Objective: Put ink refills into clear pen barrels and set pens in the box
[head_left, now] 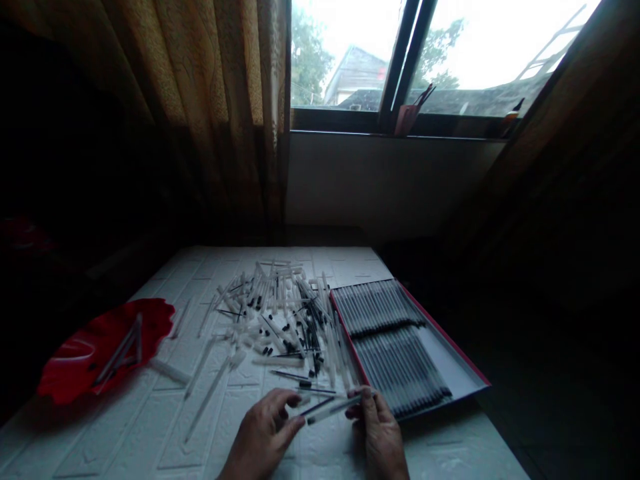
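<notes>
Slantwise between fingers, a pen

No legible txt, labels, brands, nos. or signs anywhere in head-cam view.

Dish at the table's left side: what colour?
The dish is red; the head view shows it best.

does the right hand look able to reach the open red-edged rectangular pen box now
Probably yes: the right hand is close to the open red-edged rectangular pen box, with nothing visibly blocking it, though its grip holds a slim clear plastic pen.
</notes>
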{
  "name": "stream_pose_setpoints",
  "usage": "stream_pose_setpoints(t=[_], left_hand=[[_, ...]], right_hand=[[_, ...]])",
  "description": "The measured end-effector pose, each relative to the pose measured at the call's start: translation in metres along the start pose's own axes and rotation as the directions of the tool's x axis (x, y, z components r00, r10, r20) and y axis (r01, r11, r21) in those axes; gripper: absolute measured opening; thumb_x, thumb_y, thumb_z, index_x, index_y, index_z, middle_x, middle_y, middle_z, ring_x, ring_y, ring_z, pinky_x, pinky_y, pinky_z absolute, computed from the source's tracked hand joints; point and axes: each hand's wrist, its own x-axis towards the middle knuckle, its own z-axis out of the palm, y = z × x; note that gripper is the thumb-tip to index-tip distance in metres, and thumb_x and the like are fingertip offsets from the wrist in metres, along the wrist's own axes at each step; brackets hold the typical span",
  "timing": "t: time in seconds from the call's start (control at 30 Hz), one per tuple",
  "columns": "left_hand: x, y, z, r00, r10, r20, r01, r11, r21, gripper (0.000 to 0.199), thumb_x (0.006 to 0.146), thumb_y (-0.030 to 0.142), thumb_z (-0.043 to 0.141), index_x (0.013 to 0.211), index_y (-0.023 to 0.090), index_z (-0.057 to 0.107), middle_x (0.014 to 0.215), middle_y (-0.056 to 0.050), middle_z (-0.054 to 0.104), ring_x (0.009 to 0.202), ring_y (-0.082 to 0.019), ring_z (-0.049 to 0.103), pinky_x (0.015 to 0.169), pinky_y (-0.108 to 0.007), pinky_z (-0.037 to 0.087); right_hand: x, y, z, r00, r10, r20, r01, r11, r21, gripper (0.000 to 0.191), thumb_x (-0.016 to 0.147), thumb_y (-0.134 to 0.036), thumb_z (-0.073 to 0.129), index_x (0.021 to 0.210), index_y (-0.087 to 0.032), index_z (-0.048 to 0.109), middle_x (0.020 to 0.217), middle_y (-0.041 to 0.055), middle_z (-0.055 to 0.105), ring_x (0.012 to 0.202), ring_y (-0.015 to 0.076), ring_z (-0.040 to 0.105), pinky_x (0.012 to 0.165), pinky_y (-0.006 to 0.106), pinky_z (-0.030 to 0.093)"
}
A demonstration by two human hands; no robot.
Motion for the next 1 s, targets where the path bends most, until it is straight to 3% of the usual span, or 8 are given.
stream_pose_setpoints(t=[0.13,0.33,0.4,0.47,0.53,0.7,0.8,1.0], left_hand=[[0.011,-0.004,0.001,0.996,0.091,-0.027,-0.086,0.986,0.142,0.016,0.078,0.023,0.058,0.090,0.027,0.068,0.090,-0.002,0.068,0.079,-0.017,0.063,0.074,-0.024,0.046],[0.021,0.007,0.011,1.000,0.009,-0.008,-0.006,0.929,0.370,0.016,0.079,0.019,0.055,0.088,0.026,0.066,0.093,-0.001,0.065,0.086,-0.018,0.063,0.075,-0.024,0.043],[0.021,0.004,0.010,0.999,0.032,-0.026,-0.024,0.960,0.278,0.015,0.079,0.020,0.054,0.088,0.026,0.065,0.094,-0.001,0.067,0.086,-0.018,0.063,0.077,-0.024,0.044],[0.019,-0.004,0.007,0.999,0.030,-0.045,-0.025,0.993,0.111,0.014,0.081,0.026,0.054,0.090,0.026,0.065,0.091,-0.001,0.069,0.080,-0.017,0.063,0.075,-0.023,0.045],[0.016,-0.013,0.004,0.999,-0.019,-0.029,0.017,0.997,-0.070,0.019,0.082,0.037,0.054,0.090,0.023,0.065,0.084,-0.001,0.069,0.069,-0.016,0.061,0.067,-0.022,0.046],[0.006,-0.028,0.002,0.992,-0.121,0.023,0.122,0.935,-0.333,0.044,0.073,0.058,0.060,0.093,0.019,0.067,0.079,-0.001,0.067,0.058,-0.013,0.055,0.057,-0.021,0.045],[0.003,-0.027,0.000,0.993,-0.116,0.018,0.115,0.924,-0.364,0.044,0.072,0.058,0.062,0.091,0.019,0.068,0.079,-0.002,0.067,0.058,-0.013,0.054,0.057,-0.022,0.046],[0.002,-0.020,-0.003,0.995,-0.100,0.023,0.102,0.935,-0.339,0.040,0.072,0.056,0.062,0.087,0.020,0.068,0.079,-0.002,0.068,0.060,-0.013,0.055,0.057,-0.022,0.046]], right_hand=[[-0.004,-0.004,0.002,0.998,0.025,0.060,-0.026,1.000,0.013,0.048,0.075,-0.068,0.055,0.079,-0.020,0.056,0.064,0.0013,0.066,0.049,0.0129,0.056,0.043,0.021,0.044],[-0.012,-0.005,0.005,0.978,0.010,0.209,-0.013,1.000,0.015,0.046,0.076,-0.065,0.057,0.085,-0.020,0.059,0.047,-0.0086,0.046,0.036,0.0095,0.049,0.037,0.018,0.037],[-0.014,-0.004,0.004,0.971,-0.006,0.240,0.032,0.994,-0.104,0.053,0.077,-0.066,0.054,0.097,-0.019,0.064,0.051,-0.0058,0.050,0.041,0.0119,0.053,0.039,0.020,0.042],[-0.016,-0.003,0.004,0.957,-0.117,0.266,0.183,0.953,-0.242,0.054,0.079,-0.066,0.051,0.101,-0.019,0.068,0.065,0.0018,0.062,0.064,0.0180,0.064,0.058,0.026,0.051],[-0.019,-0.005,0.006,0.911,-0.224,0.346,0.345,0.874,-0.343,0.049,0.083,-0.061,0.049,0.100,-0.020,0.070,0.082,0.0073,0.068,0.087,0.0219,0.064,0.078,0.030,0.050],[-0.023,-0.018,0.015,0.789,-0.197,0.581,0.491,0.771,-0.405,0.025,0.084,-0.036,0.053,0.099,-0.020,0.065,0.074,0.0024,0.066,0.065,0.0151,0.061,0.062,0.022,0.048],[-0.022,-0.027,0.019,0.722,-0.205,0.661,0.568,0.720,-0.399,0.015,0.082,-0.024,0.053,0.091,-0.020,0.065,0.079,0.0029,0.068,0.070,0.0147,0.062,0.064,0.021,0.047],[-0.021,-0.034,0.021,0.703,-0.169,0.691,0.589,0.682,-0.433,0.019,0.082,-0.017,0.051,0.095,-0.020,0.064,0.084,0.0039,0.069,0.074,0.0156,0.064,0.066,0.020,0.047]])
